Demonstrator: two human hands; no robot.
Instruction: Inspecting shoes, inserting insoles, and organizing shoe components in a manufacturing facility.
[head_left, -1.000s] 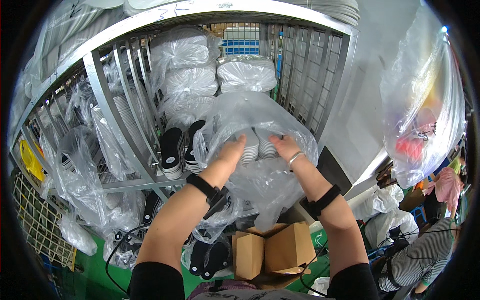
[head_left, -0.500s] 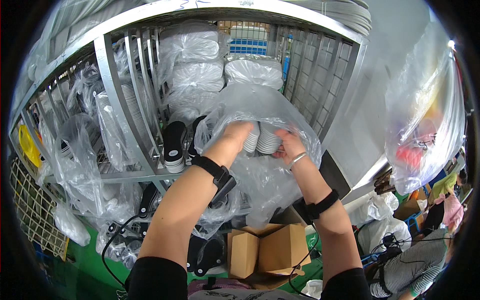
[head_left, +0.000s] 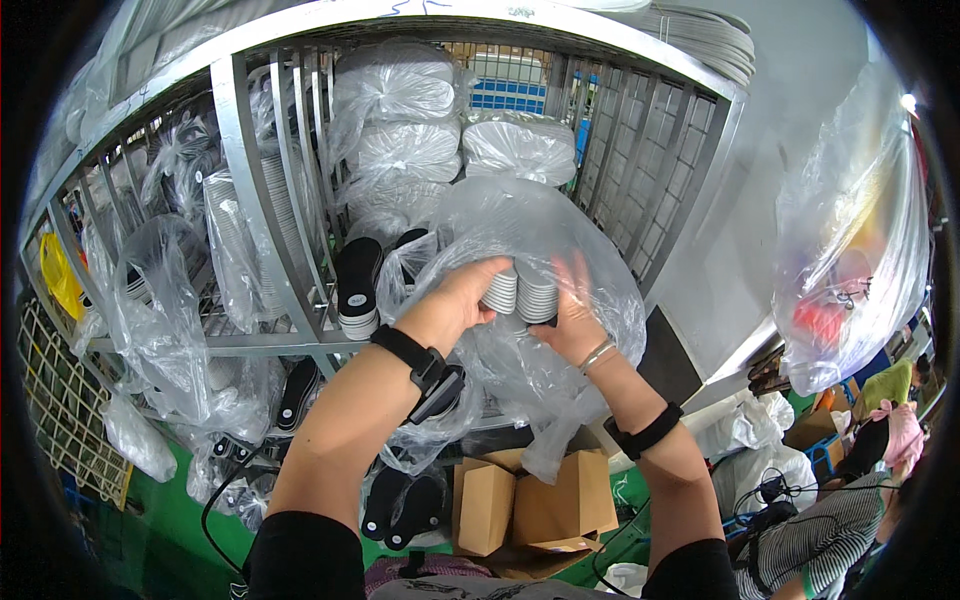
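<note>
Two side-by-side stacks of grey-edged insoles [head_left: 538,296] sit in the mouth of a large clear plastic bag [head_left: 510,212] on the metal rack. My left hand [head_left: 462,297] grips the left stack, its thumb along the top side and its other fingers partly hidden. Against the right stack, my right hand [head_left: 574,318] is closed, with its thumb low near the stack's end and fingers up under the film. Just left of the bag stands a stack of black-topped insoles [head_left: 357,280].
Bagged insole bundles [head_left: 405,85] are piled behind on the metal rack [head_left: 250,170]. An open cardboard box [head_left: 560,500] and black insoles [head_left: 415,510] lie below. A hanging bag [head_left: 850,250] is at right, with a person in a striped top [head_left: 825,530] beyond.
Both hands have closed in on the insole stacks, which show more at the bag's mouth. My right hand's thumb has come lower, and the bag's film has shifted over its fingers.
</note>
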